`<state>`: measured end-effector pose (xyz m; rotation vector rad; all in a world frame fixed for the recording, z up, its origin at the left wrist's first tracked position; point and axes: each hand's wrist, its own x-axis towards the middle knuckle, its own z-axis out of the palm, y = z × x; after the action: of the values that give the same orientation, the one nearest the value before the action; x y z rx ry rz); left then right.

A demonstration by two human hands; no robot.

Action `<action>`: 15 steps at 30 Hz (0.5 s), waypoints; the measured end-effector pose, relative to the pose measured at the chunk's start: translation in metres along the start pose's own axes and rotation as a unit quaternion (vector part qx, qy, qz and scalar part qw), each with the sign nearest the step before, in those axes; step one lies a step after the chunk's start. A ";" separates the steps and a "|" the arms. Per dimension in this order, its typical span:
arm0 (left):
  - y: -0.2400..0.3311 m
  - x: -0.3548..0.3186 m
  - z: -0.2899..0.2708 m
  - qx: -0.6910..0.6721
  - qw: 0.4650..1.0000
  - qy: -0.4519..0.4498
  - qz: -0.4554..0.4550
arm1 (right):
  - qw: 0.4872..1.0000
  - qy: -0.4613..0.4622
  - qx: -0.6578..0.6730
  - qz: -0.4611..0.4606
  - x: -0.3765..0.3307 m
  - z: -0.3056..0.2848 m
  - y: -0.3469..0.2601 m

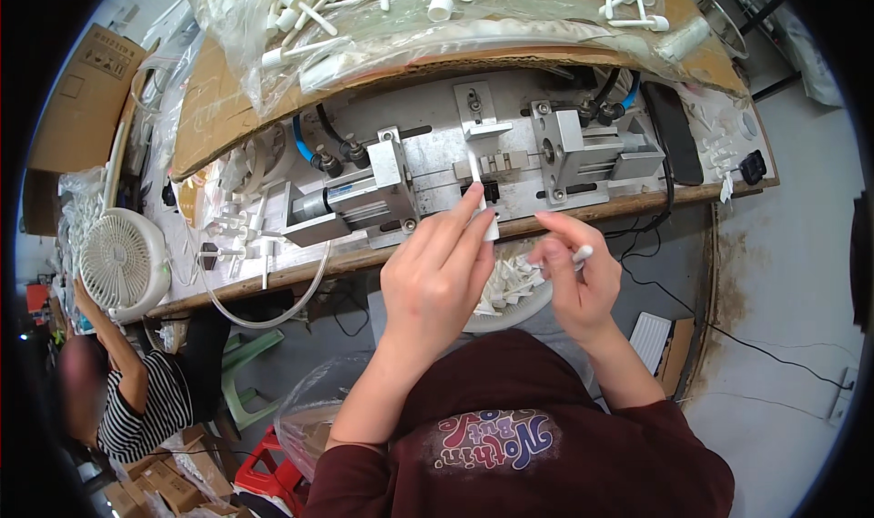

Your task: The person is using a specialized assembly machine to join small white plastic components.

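My left hand [435, 268] reaches to the front of a metal clamping fixture [510, 177] on the bench. Its fingers are closed around a white plastic stick with a cap [492, 230]. The thin stem [473, 165] points away from me, over the fixture's middle, and the fingers hide part of the piece. To the right, my right hand [583, 281] is curled in the air in front of the bench edge. Another small white plastic stick [583, 254] pokes out between its fingers; the rest of it is covered.
Two metal cylinder units [355, 195] [596, 154] flank the fixture. Cardboard [205, 108] heaped with white capped sticks [442, 6] overhangs the back. Below my hands sits a basin [523, 316] of white pieces. A fan [123, 263] and a seated person [150, 391] are at left.
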<state>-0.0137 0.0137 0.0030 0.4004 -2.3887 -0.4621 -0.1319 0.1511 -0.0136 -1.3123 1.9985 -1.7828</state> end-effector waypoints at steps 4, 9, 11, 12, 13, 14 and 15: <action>-0.006 0.003 0.010 0.069 0.996 -0.047 0.040 | 1.000 0.011 -0.004 0.005 -0.004 -0.003 0.003; -0.002 0.018 0.000 0.091 0.990 -0.102 0.018 | 0.997 -0.017 0.065 0.044 -0.007 -0.013 0.003; -0.002 0.019 -0.002 0.085 0.990 -0.112 0.015 | 0.996 -0.012 0.072 0.045 -0.009 -0.012 0.004; -0.002 0.019 -0.002 0.085 0.990 -0.115 0.012 | 0.997 0.007 0.071 0.033 -0.008 -0.010 0.003; -0.002 0.019 -0.001 0.083 0.990 -0.117 0.010 | 0.997 0.027 0.069 0.020 -0.006 -0.005 0.001; -0.002 0.019 -0.001 0.077 0.991 -0.113 0.008 | 0.997 0.047 0.067 0.007 -0.004 -0.003 0.000; -0.003 0.019 0.000 0.071 0.992 -0.108 0.007 | 0.998 0.049 -0.001 -0.031 -0.001 -0.005 -0.001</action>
<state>-0.0269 0.0036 0.0124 0.4135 -2.6423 -0.3451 -0.1338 0.1552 -0.0114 -1.3248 2.0301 -1.9097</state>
